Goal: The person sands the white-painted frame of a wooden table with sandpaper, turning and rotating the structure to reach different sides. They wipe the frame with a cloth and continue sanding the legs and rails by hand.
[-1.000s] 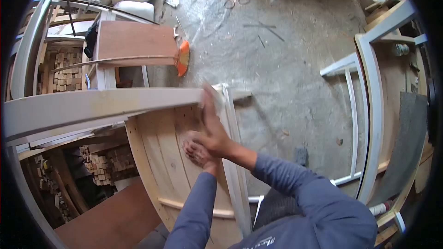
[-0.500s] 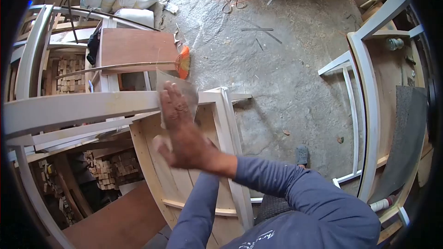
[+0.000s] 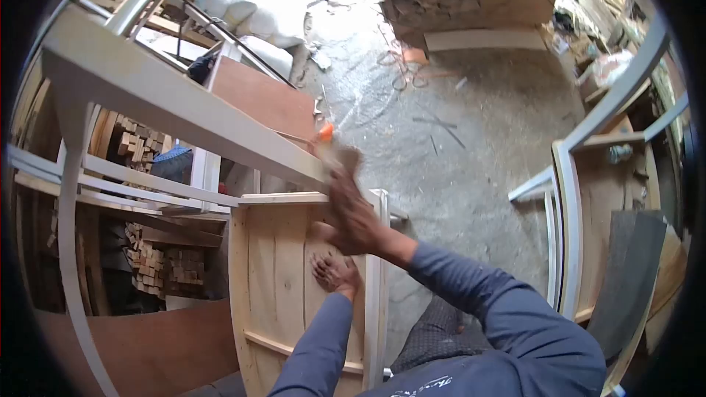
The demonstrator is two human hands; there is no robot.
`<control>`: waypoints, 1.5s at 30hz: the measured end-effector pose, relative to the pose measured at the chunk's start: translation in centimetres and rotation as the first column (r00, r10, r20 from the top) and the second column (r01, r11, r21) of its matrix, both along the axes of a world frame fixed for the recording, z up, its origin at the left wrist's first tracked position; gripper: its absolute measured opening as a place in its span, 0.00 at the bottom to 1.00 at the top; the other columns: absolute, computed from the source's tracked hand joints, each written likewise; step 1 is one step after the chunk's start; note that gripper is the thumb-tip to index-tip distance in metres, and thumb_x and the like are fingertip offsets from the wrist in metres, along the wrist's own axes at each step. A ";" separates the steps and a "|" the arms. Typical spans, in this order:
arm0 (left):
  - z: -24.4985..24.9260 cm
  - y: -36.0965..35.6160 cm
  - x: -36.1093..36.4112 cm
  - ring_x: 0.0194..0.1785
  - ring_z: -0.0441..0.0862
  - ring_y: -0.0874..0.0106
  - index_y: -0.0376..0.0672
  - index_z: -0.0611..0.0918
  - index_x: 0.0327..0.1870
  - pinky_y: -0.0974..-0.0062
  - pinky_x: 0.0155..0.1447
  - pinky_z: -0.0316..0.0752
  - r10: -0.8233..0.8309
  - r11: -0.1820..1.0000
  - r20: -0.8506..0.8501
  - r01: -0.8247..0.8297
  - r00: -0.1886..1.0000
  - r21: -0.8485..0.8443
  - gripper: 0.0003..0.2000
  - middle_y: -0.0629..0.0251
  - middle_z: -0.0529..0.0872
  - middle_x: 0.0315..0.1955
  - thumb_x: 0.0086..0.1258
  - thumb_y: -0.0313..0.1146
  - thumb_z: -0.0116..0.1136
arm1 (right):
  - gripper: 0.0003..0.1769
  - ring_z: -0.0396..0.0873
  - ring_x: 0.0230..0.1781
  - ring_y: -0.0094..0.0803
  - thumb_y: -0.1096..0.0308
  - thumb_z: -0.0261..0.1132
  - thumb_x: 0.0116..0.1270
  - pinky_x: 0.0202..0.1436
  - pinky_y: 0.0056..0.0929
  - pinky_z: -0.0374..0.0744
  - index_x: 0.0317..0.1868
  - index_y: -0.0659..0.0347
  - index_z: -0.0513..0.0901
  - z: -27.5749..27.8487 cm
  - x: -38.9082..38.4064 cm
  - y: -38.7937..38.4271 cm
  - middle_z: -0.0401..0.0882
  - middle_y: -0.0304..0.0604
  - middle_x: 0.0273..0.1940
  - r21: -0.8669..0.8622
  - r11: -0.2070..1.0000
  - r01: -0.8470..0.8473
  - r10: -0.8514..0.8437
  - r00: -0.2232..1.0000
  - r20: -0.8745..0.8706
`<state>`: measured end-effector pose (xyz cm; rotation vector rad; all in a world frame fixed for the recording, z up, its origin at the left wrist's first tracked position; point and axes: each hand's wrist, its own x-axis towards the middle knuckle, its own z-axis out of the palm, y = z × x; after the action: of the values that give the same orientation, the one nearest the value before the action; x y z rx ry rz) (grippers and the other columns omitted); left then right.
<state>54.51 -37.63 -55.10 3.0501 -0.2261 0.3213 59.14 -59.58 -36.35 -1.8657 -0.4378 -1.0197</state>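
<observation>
Rail is ending near far edge of panel. Right hand is blurring at rail's end, grip unreadable; left hand is resting on panel, fingers spread. Rail's probably handling stiff, heavyish; mid-length hold suiting.

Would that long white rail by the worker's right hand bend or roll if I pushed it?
The long white rail would probably feel stiff, since it looks thick. It seems unlikely to roll: its sides look flat. A push might move the white leg too, which appears joined near its far end.
</observation>
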 end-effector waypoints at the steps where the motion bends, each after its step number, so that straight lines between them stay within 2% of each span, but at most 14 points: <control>1: 0.4 0.0 -0.2 0.81 0.51 0.45 0.31 0.68 0.69 0.47 0.82 0.44 0.006 1.000 -0.005 -0.006 1.000 -0.001 0.37 0.40 0.65 0.72 0.69 0.55 0.57 | 0.59 0.35 0.85 0.61 0.59 0.67 0.62 0.85 0.58 0.39 0.83 0.67 0.38 -2.8 -2.3 -0.9 0.37 0.66 0.83 -0.072 0.997 0.016 -0.034 0.966 -0.258; 3: -0.2 0.8 -0.1 0.81 0.52 0.46 0.32 0.69 0.68 0.47 0.82 0.44 -0.010 1.000 0.025 0.010 1.000 -0.004 0.37 0.40 0.66 0.72 0.68 0.56 0.57 | 0.56 0.36 0.84 0.63 0.55 0.65 0.66 0.83 0.63 0.37 0.82 0.69 0.40 -4.4 -2.3 -1.0 0.38 0.67 0.83 -0.104 0.994 0.036 -0.051 0.988 -0.143; 5: -0.1 0.1 0.2 0.81 0.53 0.46 0.33 0.70 0.67 0.46 0.82 0.45 -0.015 1.000 0.018 0.015 1.000 -0.007 0.36 0.41 0.66 0.72 0.68 0.56 0.57 | 0.54 0.37 0.84 0.64 0.57 0.65 0.66 0.84 0.61 0.37 0.82 0.71 0.43 4.6 0.9 -1.4 0.40 0.69 0.82 0.087 0.995 -0.054 0.052 0.998 0.025; 8: 0.9 -0.1 0.0 0.81 0.52 0.45 0.36 0.69 0.68 0.44 0.81 0.46 -0.006 0.999 0.036 0.008 0.999 -0.047 0.34 0.41 0.63 0.74 0.71 0.55 0.55 | 0.52 0.41 0.83 0.69 0.59 0.65 0.66 0.83 0.62 0.42 0.81 0.72 0.46 16.6 3.5 -4.4 0.43 0.72 0.81 -0.141 0.981 -0.132 0.152 0.978 0.140; 14: 2.3 1.6 1.4 0.76 0.58 0.41 0.36 0.70 0.66 0.41 0.76 0.55 -0.001 1.000 -0.290 -0.003 0.957 -0.010 0.32 0.39 0.64 0.73 0.71 0.53 0.56 | 0.50 0.48 0.79 0.76 0.61 0.66 0.66 0.81 0.70 0.43 0.78 0.78 0.50 1.9 1.4 -2.3 0.49 0.78 0.76 -0.145 0.989 0.016 -0.005 0.997 0.077; 18: 8.8 0.8 -2.6 0.56 0.80 0.41 0.37 0.79 0.53 0.44 0.59 0.77 -0.100 0.948 -0.554 -0.089 0.827 -0.305 0.21 0.40 0.74 0.63 0.72 0.48 0.57 | 0.48 0.49 0.81 0.69 0.64 0.67 0.60 0.82 0.68 0.43 0.76 0.78 0.56 21.7 4.8 -3.3 0.54 0.71 0.77 -0.187 0.982 -0.030 0.077 0.965 0.249; 21: 12.5 -2.1 -13.5 0.50 0.82 0.41 0.38 0.82 0.47 0.47 0.54 0.79 -0.004 0.922 -0.472 -0.179 0.882 -0.343 0.18 0.43 0.76 0.60 0.72 0.47 0.58 | 0.44 0.50 0.81 0.64 0.68 0.65 0.60 0.82 0.64 0.45 0.75 0.75 0.60 33.9 5.6 -4.1 0.57 0.65 0.77 -0.166 0.983 -0.073 0.138 0.895 0.424; 24: 11.0 -4.0 -24.3 0.47 0.83 0.45 0.35 0.82 0.46 0.50 0.54 0.79 0.217 0.959 -0.107 -0.233 0.970 -0.163 0.19 0.43 0.75 0.61 0.70 0.46 0.60 | 0.37 0.56 0.78 0.69 0.66 0.65 0.60 0.81 0.70 0.44 0.68 0.76 0.69 25.1 5.0 -4.6 0.63 0.69 0.73 -0.265 0.954 -0.141 0.213 0.940 0.267; 26: 10.4 -6.4 -27.3 0.46 0.82 0.49 0.36 0.82 0.46 0.52 0.53 0.78 0.409 0.881 -0.192 -0.440 0.892 -0.172 0.19 0.47 0.75 0.57 0.71 0.47 0.59 | 0.39 0.56 0.77 0.74 0.61 0.67 0.60 0.78 0.78 0.44 0.67 0.77 0.68 16.1 4.3 -5.1 0.63 0.71 0.72 -0.366 0.927 -0.086 0.170 0.964 0.206; 33: 14.2 -12.7 -25.1 0.42 0.79 0.63 0.41 0.85 0.44 0.60 0.50 0.76 0.383 0.495 -0.682 -0.762 0.622 -0.417 0.20 0.61 0.78 0.46 0.76 0.51 0.54 | 0.44 0.50 0.79 0.75 0.58 0.63 0.67 0.78 0.75 0.42 0.74 0.80 0.57 37.7 6.4 -6.1 0.53 0.76 0.75 -0.332 0.937 -0.110 0.244 0.886 0.394; 37: 17.1 -14.7 -24.1 0.40 0.78 0.70 0.44 0.86 0.42 0.65 0.48 0.75 0.137 0.209 -0.809 -0.815 0.572 -0.541 0.21 0.69 0.80 0.39 0.79 0.53 0.51 | 0.41 0.52 0.78 0.74 0.58 0.63 0.66 0.77 0.79 0.40 0.72 0.78 0.63 24.3 5.4 -6.5 0.59 0.74 0.74 -0.523 0.842 -0.132 0.267 0.944 0.192; 41: 19.8 -13.7 -20.0 0.38 0.77 0.78 0.47 0.87 0.41 0.70 0.47 0.74 0.031 -0.012 -0.728 -0.728 0.685 -0.685 0.22 0.76 0.81 0.32 0.81 0.56 0.49 | 0.36 0.58 0.79 0.59 0.62 0.62 0.64 0.79 0.73 0.43 0.72 0.66 0.72 28.7 6.2 -6.4 0.63 0.59 0.76 -0.396 0.890 -0.228 0.355 0.891 0.284; 43: 17.5 -9.3 -12.9 0.37 0.75 0.79 0.45 0.87 0.49 0.74 0.44 0.72 0.199 0.221 -0.457 -0.494 0.867 -0.841 0.26 0.76 0.80 0.32 0.81 0.59 0.47 | 0.38 0.55 0.81 0.58 0.61 0.62 0.65 0.81 0.69 0.42 0.74 0.66 0.68 37.2 6.2 -6.4 0.60 0.57 0.78 -0.395 0.891 -0.223 0.374 0.854 0.361; 45: 29.5 -12.0 -5.9 0.41 0.74 0.78 0.43 0.83 0.51 0.76 0.51 0.71 0.190 0.277 -0.274 -0.319 0.943 -0.906 0.22 0.73 0.82 0.40 0.83 0.54 0.46 | 0.37 0.55 0.81 0.58 0.61 0.61 0.65 0.81 0.68 0.41 0.74 0.65 0.68 38.6 6.3 -6.0 0.60 0.57 0.78 -0.367 0.914 -0.170 0.332 0.834 0.441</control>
<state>48.56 -49.61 -25.59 1.8372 0.3776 0.1768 65.48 -65.59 2.24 -1.7305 -1.1894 -1.2988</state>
